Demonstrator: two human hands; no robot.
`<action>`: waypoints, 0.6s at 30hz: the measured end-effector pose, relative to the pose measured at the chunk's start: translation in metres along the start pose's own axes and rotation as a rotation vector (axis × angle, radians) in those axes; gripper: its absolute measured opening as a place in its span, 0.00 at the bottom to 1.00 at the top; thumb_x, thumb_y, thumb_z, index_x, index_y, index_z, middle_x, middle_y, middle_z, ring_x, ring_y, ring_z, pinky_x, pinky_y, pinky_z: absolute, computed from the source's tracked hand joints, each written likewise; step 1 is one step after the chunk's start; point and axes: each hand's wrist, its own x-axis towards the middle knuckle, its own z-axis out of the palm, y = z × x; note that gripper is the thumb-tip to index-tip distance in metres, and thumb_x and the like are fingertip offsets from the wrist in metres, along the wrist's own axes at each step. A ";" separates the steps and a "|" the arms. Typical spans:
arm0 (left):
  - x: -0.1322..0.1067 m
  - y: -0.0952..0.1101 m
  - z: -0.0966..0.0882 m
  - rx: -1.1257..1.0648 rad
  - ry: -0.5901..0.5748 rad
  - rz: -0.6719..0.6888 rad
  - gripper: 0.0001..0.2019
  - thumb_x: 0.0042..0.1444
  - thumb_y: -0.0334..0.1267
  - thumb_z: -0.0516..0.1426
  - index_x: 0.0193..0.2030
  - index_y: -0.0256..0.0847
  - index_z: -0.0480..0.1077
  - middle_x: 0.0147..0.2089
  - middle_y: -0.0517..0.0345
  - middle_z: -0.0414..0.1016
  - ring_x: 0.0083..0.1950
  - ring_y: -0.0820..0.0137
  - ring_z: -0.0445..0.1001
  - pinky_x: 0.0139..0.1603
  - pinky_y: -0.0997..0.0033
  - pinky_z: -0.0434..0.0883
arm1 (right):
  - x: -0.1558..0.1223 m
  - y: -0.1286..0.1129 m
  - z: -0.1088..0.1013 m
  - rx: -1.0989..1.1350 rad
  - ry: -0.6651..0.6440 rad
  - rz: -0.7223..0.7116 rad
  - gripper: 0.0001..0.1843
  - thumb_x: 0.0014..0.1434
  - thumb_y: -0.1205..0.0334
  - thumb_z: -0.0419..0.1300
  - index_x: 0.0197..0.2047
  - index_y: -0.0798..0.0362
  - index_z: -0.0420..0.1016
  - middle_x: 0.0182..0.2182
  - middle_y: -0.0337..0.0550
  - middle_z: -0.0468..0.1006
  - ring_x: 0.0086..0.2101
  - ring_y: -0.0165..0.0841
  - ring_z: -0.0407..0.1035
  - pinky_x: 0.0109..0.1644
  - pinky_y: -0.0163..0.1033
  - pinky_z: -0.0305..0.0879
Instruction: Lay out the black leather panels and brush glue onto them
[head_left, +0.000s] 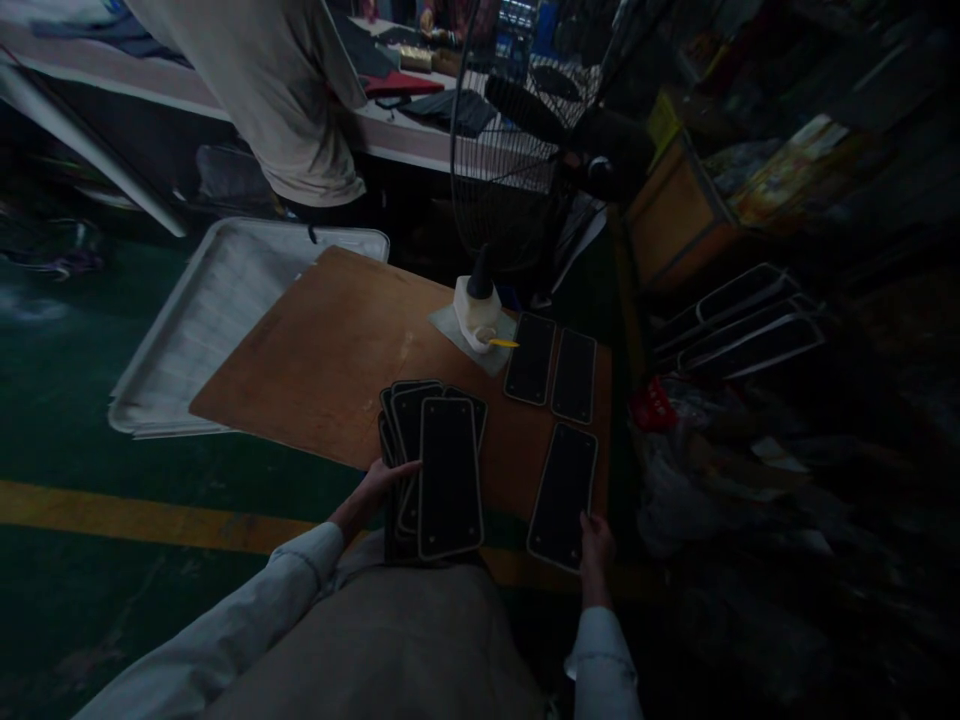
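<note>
My left hand [377, 490] rests against the left side of a fanned stack of black rounded panels with pale edges [439, 465] at the near edge of a brown board [322, 350]. Its fingers lie stretched toward the stack. My right hand [595, 545] pinches the near corner of a single black panel [564, 495] lying on the board's right side. Two more black panels [553, 362] lie side by side farther back. A white glue bottle with a dark cap [477, 305] stands on a pale pad behind them.
A white tray [217, 310] lies left of the board on the green floor. A person in a pale shirt [277, 90] stands at a far table. A floor fan [517, 130] stands behind the board. More black panels [739, 320] lean at the right.
</note>
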 end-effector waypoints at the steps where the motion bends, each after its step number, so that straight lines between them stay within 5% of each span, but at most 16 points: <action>1: 0.000 0.000 0.001 0.003 0.004 -0.001 0.32 0.38 0.43 0.74 0.51 0.34 0.74 0.51 0.41 0.80 0.48 0.53 0.80 0.47 0.59 0.79 | 0.005 -0.002 -0.001 -0.023 0.017 -0.004 0.25 0.40 0.35 0.61 0.27 0.50 0.70 0.26 0.46 0.79 0.31 0.43 0.73 0.34 0.43 0.66; 6: -0.004 0.002 0.004 0.012 0.025 -0.015 0.33 0.37 0.43 0.74 0.52 0.34 0.73 0.49 0.41 0.80 0.46 0.54 0.81 0.45 0.60 0.80 | 0.013 -0.014 -0.014 -0.129 0.102 -0.014 0.19 0.44 0.42 0.62 0.27 0.49 0.70 0.27 0.48 0.78 0.34 0.46 0.72 0.36 0.45 0.63; 10: -0.011 0.005 0.009 0.017 0.014 0.012 0.33 0.37 0.44 0.74 0.51 0.33 0.74 0.49 0.41 0.80 0.48 0.52 0.80 0.47 0.59 0.79 | -0.008 -0.037 -0.006 -0.146 0.098 -0.118 0.20 0.51 0.45 0.58 0.40 0.52 0.73 0.41 0.59 0.78 0.47 0.50 0.69 0.44 0.49 0.62; 13: -0.018 0.006 0.014 0.028 0.020 0.042 0.33 0.37 0.44 0.73 0.50 0.33 0.75 0.50 0.41 0.80 0.50 0.51 0.79 0.49 0.59 0.79 | -0.046 -0.060 0.035 -0.068 -0.176 -0.262 0.24 0.54 0.45 0.56 0.46 0.55 0.72 0.44 0.59 0.77 0.45 0.46 0.71 0.45 0.47 0.65; 16: -0.023 0.006 0.017 0.032 0.020 0.087 0.32 0.38 0.44 0.73 0.50 0.33 0.74 0.51 0.41 0.80 0.50 0.51 0.79 0.50 0.57 0.78 | -0.097 -0.076 0.091 -0.018 -0.498 -0.364 0.24 0.45 0.44 0.66 0.40 0.51 0.75 0.34 0.45 0.80 0.35 0.40 0.74 0.39 0.41 0.68; 18: -0.026 0.005 0.018 0.035 0.018 0.098 0.31 0.39 0.44 0.73 0.50 0.32 0.74 0.50 0.40 0.80 0.50 0.50 0.79 0.49 0.57 0.78 | -0.123 -0.081 0.118 -0.011 -0.564 -0.402 0.24 0.40 0.47 0.70 0.38 0.50 0.74 0.34 0.43 0.79 0.36 0.40 0.73 0.39 0.40 0.67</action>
